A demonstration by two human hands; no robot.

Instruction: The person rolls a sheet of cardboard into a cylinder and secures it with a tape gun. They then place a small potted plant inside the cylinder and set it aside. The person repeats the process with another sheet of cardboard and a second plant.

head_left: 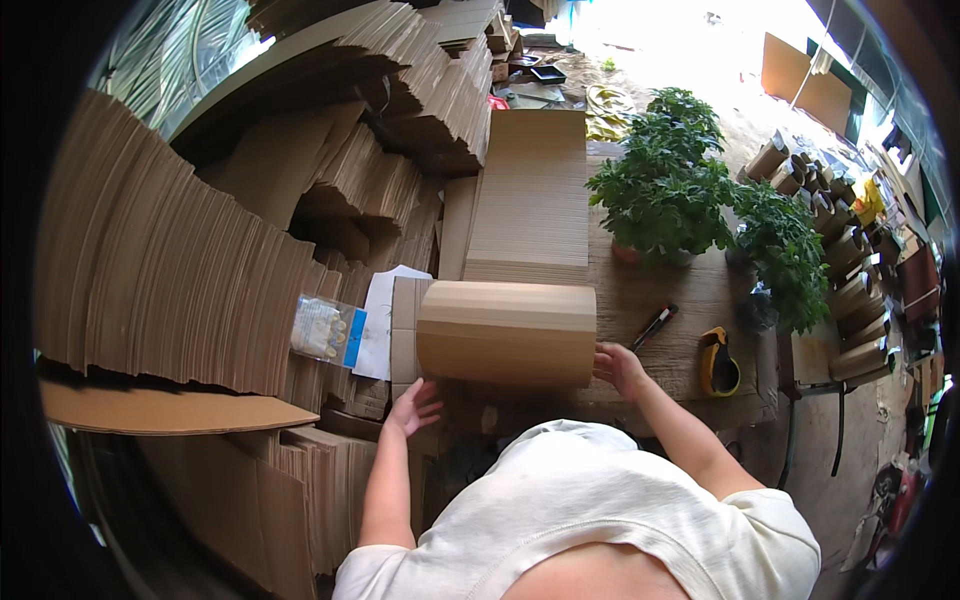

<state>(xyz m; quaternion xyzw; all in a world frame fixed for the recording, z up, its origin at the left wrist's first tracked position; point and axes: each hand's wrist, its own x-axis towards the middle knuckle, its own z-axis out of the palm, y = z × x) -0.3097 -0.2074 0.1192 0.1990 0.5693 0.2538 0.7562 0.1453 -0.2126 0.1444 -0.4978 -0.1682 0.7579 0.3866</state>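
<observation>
A flat brown cardboard box blank lies folded over on the wooden table, its top bulging into a curve. My left hand rests with spread fingers at the blank's near left corner, touching its lower edge. My right hand grips the blank's near right corner. A stack of flat cardboard sheets lies just behind the blank.
Tall piles of flattened cardboard fill the left side. A clear bag with a blue strip and a white paper lie left of the blank. Right of it are a black marker, a yellow tape dispenser, potted green plants and cardboard tubes.
</observation>
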